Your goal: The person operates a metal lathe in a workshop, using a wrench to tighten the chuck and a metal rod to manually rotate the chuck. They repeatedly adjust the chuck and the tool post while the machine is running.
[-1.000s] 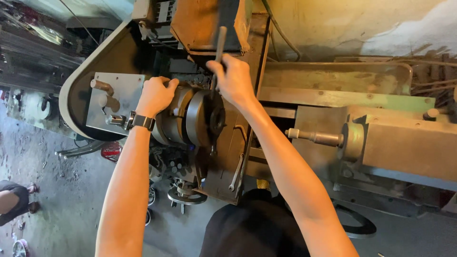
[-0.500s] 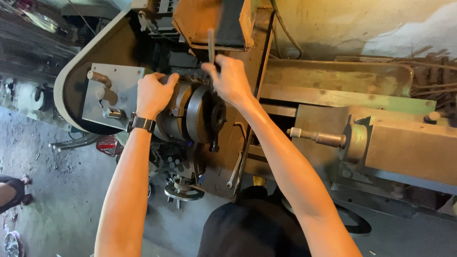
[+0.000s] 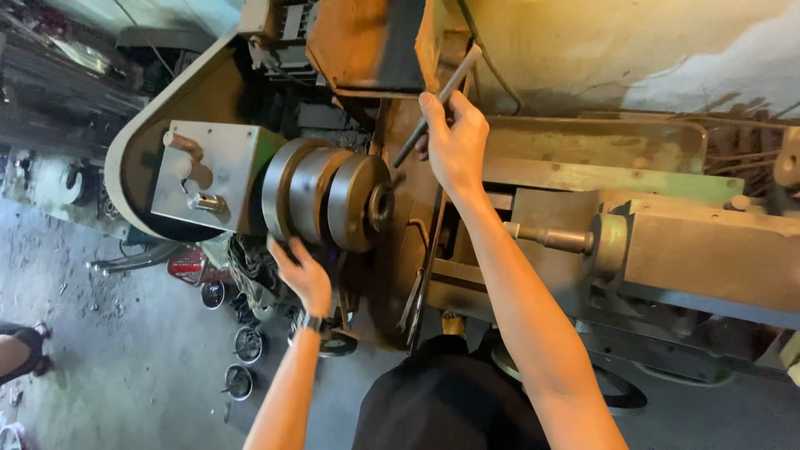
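head view, the only one we have: the right hand (image 3: pixel 454 142) is up at upper centre of the frame, fingers wrapped tight round a dark metal bar (image 3: pixel 437 104) that slants from the orange housing (image 3: pixel 367 37) at the top down toward the chuck (image 3: pixel 329 200). the bar's lower tip ends just above the chuck's face, near its dark centre hole; whether it touches there, can't tell.

the left hand (image 3: pixel 302 273) is now below the chuck, left of centre, fingers curled up against the underside of the round steel body, touching it; it looks like a cupping hold rather than a clenched one. a dark watch (image 3: pixel 310 322) sits on that wrist.

big change from half a second ago: back then the left hand lay on top of the chuck and covered much of it, and the right hand sat close against the chuck with the bar standing nearly upright. now the left hand has dropped underneath, the chuck's stepped rings show in full, and the right hand has lifted away to the right with the bar tilted.

left of the chuck, the grey gearbox plate (image 3: pixel 212 179) with its levers. right of centre, the tailstock (image 3: pixel 667 250) points its spindle toward the chuck, well apart from it. down at lower left, small round metal parts (image 3: pixel 246 346) lie on the concrete floor (image 3: pixel 100 350). the person's dark shirt (image 3: pixel 450 400) fills the bottom centre.
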